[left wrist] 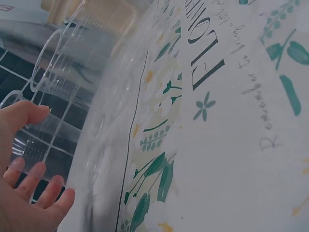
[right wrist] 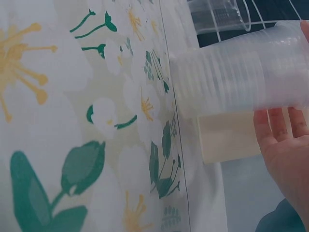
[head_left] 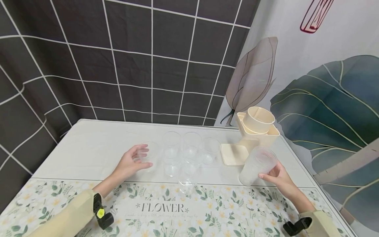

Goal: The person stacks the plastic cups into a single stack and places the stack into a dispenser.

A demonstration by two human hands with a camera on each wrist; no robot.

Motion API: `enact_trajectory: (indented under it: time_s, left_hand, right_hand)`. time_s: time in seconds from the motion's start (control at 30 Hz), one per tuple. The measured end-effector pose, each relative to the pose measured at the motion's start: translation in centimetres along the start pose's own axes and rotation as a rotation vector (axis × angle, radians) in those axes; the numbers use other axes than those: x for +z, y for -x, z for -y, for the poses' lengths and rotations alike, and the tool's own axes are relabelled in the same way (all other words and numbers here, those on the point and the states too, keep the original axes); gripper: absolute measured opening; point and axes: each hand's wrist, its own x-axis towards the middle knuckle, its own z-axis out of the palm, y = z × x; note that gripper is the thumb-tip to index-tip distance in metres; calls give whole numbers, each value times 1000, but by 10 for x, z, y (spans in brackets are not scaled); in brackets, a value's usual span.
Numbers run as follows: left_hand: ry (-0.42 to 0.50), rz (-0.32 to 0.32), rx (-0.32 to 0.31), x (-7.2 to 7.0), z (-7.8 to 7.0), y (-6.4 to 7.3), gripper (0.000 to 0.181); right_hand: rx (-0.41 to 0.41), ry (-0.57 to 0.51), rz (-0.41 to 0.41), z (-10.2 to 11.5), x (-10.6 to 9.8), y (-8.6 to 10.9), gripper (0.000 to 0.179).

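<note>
My left hand [head_left: 131, 161] is at the left end of a group of clear plastic cups [head_left: 171, 153]. Its thumb and spread fingers stand well apart around the leftmost cup [head_left: 153, 153], close to its side. In the left wrist view, that cup's rim shows just above the thumb [left wrist: 36, 115]. On the right, my right hand [head_left: 276, 176] grips a tall stack of nested clear plastic cups [head_left: 256, 168], thumb in front. The stack leans, its rims toward the upper right. Fingers [right wrist: 277, 123] support its side in the right wrist view.
Behind the stack stands a cream stand with a round top [head_left: 257, 123] and a flat square base [head_left: 234, 154]. More clear cups [head_left: 210, 151] stand in the middle. A floral mat [head_left: 222, 210] covers the front of the white table [head_left: 91, 144]. A dark gridded backdrop hangs behind.
</note>
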Motion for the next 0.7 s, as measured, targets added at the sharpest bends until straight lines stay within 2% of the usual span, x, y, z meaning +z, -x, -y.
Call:
enact_trajectory:
  time_s: [0.17, 0.3, 0.57, 0.7]
  left_hand:
    - [13, -28, -15, 2, 3, 2, 77]
    - [31, -60, -2, 2, 2, 4, 74]
    - [71, -73, -31, 6, -8, 11, 73]
    - [70, -103, -55, 8, -11, 13, 72]
  right_hand:
    - [5, 5, -3, -1, 0, 1, 78]
    - [12, -7, -5, -1, 0, 1, 79]
    - [8, -23, -2, -1, 0, 1, 78]
    - [-1, -9, -1, -1, 0, 0, 78]
